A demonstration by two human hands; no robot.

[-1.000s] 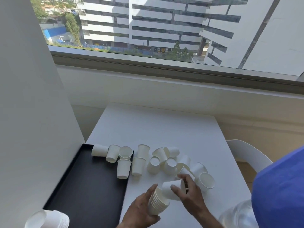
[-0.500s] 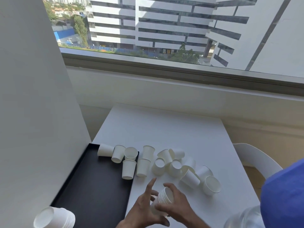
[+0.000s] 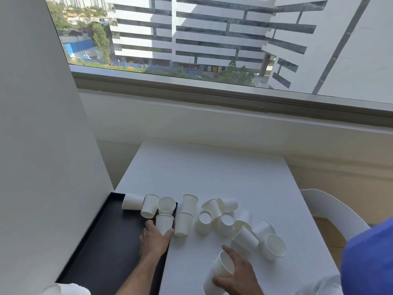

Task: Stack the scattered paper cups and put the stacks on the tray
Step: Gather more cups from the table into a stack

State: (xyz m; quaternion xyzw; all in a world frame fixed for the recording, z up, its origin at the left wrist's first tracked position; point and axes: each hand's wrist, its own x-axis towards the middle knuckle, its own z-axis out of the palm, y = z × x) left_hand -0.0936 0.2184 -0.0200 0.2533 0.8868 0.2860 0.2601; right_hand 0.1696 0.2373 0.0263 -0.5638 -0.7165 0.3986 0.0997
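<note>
Gripping a nested stack of cups (image 3: pixel 219 271) near the front edge of the desk (image 3: pixel 212 179), right hand (image 3: pixel 238 275) wrapped round its side, mouth of the stack tilted up and toward the far-left. Reaching ahead on the other side, left hand (image 3: pixel 156 238) closing thumb and fingers round the lower part of a single cup (image 3: pixel 164 223) standing upside down just inside the right rim of the black tray (image 3: pixel 102 241) — long axis upright, base on top. Lying straight beyond that hand and well to the left of the held stack, so clearly the left hand's pick; likely next a lift, a flip and a carry rightward to drop it into the stack's open mouth. Crowding close around: three more loose cups (image 3: pixel 148 206) at the tray's far corner, another inverted cup (image 3: pixel 182 224) just beside on the desk, touching or nearly so — worth lifting straight up to avoid knocking it. Spreading further right, a jumble of tipped cups (image 3: pixel 244 231) between the two hands and beyond. Resting at the tray's near-left corner, a finished stack (image 3: pixel 63 290), partly cut off. Standing past the desk's right side, a white chair (image 3: pixel 331 211).
</note>
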